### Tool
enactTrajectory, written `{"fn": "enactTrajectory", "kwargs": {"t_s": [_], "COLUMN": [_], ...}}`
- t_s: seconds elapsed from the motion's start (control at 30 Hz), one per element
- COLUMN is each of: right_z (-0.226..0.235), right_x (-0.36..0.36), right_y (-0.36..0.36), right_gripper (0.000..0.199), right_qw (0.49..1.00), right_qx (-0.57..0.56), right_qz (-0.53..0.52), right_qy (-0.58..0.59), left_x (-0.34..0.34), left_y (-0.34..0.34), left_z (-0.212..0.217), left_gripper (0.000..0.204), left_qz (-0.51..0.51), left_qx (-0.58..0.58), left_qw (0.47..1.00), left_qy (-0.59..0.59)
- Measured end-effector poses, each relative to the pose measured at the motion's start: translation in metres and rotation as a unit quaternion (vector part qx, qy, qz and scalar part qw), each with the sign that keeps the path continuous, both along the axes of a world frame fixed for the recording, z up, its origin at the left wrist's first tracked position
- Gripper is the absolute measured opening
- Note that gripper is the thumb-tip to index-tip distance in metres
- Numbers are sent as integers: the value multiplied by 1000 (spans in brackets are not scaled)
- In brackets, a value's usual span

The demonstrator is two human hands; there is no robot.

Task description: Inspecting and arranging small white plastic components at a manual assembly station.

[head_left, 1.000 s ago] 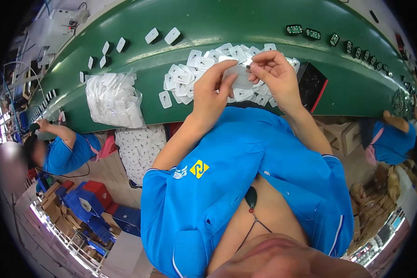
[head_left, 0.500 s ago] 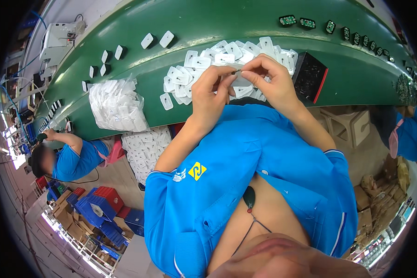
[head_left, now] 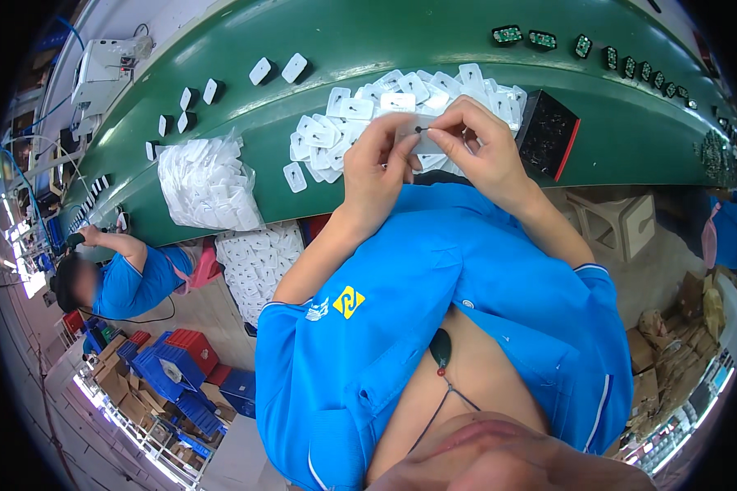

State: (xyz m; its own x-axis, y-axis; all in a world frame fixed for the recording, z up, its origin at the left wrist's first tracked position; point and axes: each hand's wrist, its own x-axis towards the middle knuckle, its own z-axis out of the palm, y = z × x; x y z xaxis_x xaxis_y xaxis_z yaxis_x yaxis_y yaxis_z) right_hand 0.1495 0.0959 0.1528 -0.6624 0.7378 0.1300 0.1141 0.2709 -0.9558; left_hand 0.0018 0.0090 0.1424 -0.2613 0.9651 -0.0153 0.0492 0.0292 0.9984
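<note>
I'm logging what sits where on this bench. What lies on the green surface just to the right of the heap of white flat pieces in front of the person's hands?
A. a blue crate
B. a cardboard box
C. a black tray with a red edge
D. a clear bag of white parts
C: a black tray with a red edge lies right beside the heap of white flat pieces on the green surface, just past the right hand.

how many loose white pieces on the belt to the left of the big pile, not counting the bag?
8 white pieces visible: two up-belt of the pile, two further left, two beyond those, one by the bag, one beside the pile. More may be hidden.
</note>
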Motion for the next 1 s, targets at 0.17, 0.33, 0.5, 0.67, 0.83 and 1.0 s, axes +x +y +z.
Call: {"fn": "enactTrajectory", "kwargs": {"t_s": [0.17, 0.33, 0.5, 0.67, 0.83, 1.0], "right_z": [-3, -5, -10, -12, -16, -17], "right_x": [-1, -3, -7, -10, -8, -9], "right_y": [-4, -4, -8, -10, -5, 2], "right_gripper": [2, 3, 6, 4, 7, 11], "right_qw": [999, 999, 998, 990, 995, 987], "right_qx": [24, 17, -12, -131, 47, 97], "right_qz": [-28, -25, -61, -48, -93, -125], "right_qy": [-4, -37, -28, -32, -4, 8], "left_x": [6, 7, 5, 1, -1, 0], "left_y": [4, 2, 1, 3, 2, 4], "left_z": [4, -6, -11, -12, -7, -6], "left_gripper": [25, 20, 16, 15, 15, 13], "left_qz": [47, 26, 11, 17, 40, 15], "left_qx": [14, 28, 50, 34, 7, -1], "left_qw": [995, 996, 999, 999, 994, 993], "left_qy": [-92, -80, -11, 30, -100, -114]}}
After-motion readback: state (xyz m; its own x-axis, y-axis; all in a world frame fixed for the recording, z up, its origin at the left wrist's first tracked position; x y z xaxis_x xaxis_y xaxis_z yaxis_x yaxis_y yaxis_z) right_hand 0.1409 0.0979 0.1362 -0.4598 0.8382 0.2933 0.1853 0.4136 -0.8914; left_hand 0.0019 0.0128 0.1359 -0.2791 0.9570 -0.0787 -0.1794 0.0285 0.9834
